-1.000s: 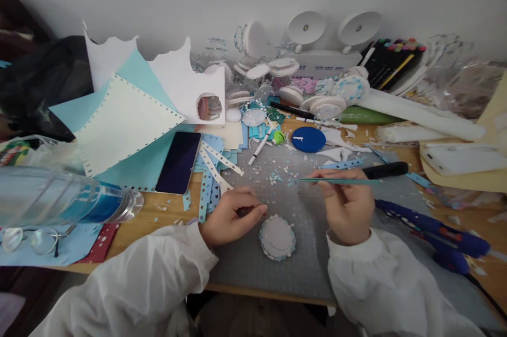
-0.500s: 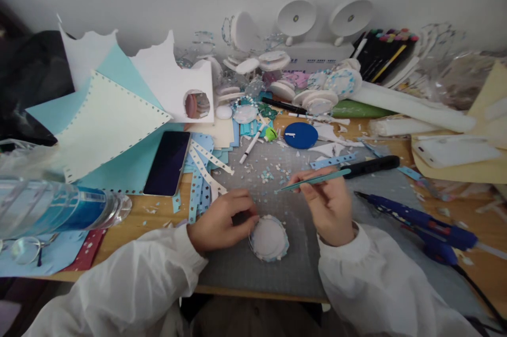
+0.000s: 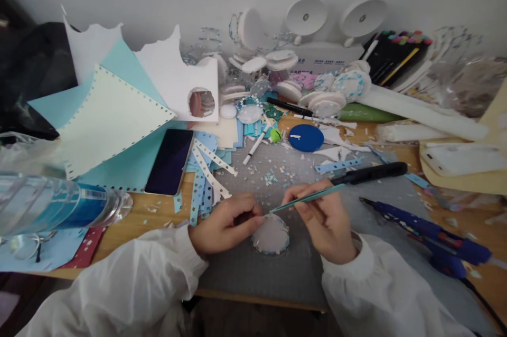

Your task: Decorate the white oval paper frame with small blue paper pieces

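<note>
My right hand (image 3: 322,215) grips teal tweezers (image 3: 309,199), their tips at the upper edge of a round white disc (image 3: 271,235). Small pale blue and white paper bits line the disc's rim. My left hand (image 3: 229,223) pinches the disc's upper left edge between thumb and fingers. The disc rests on the grey cutting mat (image 3: 261,276) near the table's front edge. Above the hands, tiny paper pieces (image 3: 271,177) lie scattered on the mat. Whether the tweezers hold a paper bit is too small to tell.
A blue glue gun (image 3: 428,228) and a black-handled tool (image 3: 372,172) lie on the right. A phone (image 3: 169,161), punched paper strips (image 3: 202,189) and a water bottle (image 3: 59,205) are on the left. A blue oval lid (image 3: 306,138) and piled white discs (image 3: 281,59) sit behind.
My right hand has brought the tweezers down and left, from above the mat to the disc's upper edge. My left hand still holds the disc. The view has shifted slightly.
</note>
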A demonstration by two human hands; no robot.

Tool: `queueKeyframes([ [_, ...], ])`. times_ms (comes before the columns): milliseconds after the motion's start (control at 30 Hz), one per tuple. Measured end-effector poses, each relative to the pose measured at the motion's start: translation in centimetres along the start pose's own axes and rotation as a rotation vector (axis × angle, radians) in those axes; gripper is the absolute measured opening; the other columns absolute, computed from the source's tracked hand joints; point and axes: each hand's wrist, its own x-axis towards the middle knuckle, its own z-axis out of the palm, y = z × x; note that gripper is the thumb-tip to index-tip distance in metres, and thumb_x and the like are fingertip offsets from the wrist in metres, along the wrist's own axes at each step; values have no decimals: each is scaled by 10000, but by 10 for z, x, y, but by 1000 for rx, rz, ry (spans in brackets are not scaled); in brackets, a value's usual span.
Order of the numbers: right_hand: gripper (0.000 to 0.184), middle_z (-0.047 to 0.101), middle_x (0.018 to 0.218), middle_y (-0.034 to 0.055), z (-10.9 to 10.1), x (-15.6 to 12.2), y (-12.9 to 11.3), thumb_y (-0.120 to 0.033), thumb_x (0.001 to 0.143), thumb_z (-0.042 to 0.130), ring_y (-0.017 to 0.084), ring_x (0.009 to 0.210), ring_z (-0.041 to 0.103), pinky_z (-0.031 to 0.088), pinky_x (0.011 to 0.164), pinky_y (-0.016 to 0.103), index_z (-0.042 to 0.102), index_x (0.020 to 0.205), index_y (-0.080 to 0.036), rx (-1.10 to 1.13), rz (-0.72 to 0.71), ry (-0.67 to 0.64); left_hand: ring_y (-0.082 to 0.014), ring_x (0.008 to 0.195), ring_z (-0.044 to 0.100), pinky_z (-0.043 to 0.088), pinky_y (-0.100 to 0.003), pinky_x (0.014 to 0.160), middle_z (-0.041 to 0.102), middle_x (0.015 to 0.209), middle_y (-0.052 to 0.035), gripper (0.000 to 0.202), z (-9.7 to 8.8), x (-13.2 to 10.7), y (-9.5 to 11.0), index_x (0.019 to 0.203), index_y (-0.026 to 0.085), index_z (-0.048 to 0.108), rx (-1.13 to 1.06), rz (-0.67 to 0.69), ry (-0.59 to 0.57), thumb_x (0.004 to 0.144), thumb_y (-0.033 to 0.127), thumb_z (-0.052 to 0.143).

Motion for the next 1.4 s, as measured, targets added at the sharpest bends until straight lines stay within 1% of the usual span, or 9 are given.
queueKeyframes([
  [100, 67, 607, 830, 28, 0, 0, 1, -166, 919, 498, 152, 755, 617, 504, 646, 276, 474, 949, -221, -34, -1, 5, -110, 651, 452, 351, -223, 593, 492, 737, 3, 221, 1, 0, -1, 802, 151, 543, 24, -15, 20, 938, 304, 458],
  [267, 67, 603, 823, 31, 0, 1, 1, -156, 916, 495, 153, 743, 620, 520, 652, 285, 486, 946, -215, -46, -8, 4, -103, 611, 452, 351, -207, 562, 512, 667, 17, 253, 2, 0, -4, 830, 147, 583, 9, -92, 53, 941, 343, 465],
  [533, 99, 590, 844, 23, 1, 0, 1, -131, 909, 499, 139, 764, 623, 522, 656, 268, 479, 958, -216, -33, -10, 13, -93, 582, 457, 347, -191, 532, 539, 640, 20, 223, 6, 0, -4, 825, 138, 618, -30, -151, 113, 909, 321, 523],
  [733, 100, 592, 832, 20, 1, 0, 1, -128, 910, 489, 147, 753, 622, 513, 639, 281, 474, 957, -214, -95, -29, -2, -86, 556, 427, 330, -189, 513, 511, 611, 29, 226, 4, 3, -2, 790, 134, 606, -78, -153, 117, 905, 309, 524],
  [900, 87, 597, 847, 32, -1, -3, 3, -150, 905, 503, 166, 760, 624, 507, 648, 309, 473, 953, -216, -159, -42, 5, -86, 555, 417, 326, -189, 508, 506, 610, 30, 213, 4, 3, -1, 804, 135, 614, -101, -159, 121, 898, 310, 536],
  [1167, 96, 607, 848, 31, -1, -4, 5, -149, 906, 496, 170, 762, 617, 493, 667, 329, 453, 957, -218, -168, -33, 3, -88, 548, 421, 327, -191, 502, 515, 598, 24, 243, 5, 4, -1, 779, 134, 624, -110, -170, 133, 889, 335, 544],
  [1400, 68, 596, 843, 36, -1, -2, 4, -163, 906, 505, 172, 765, 612, 493, 667, 328, 472, 941, -212, -159, -20, 1, -85, 556, 426, 332, -187, 512, 520, 610, 25, 215, 4, 4, -1, 793, 128, 636, -94, -168, 140, 886, 305, 557],
])
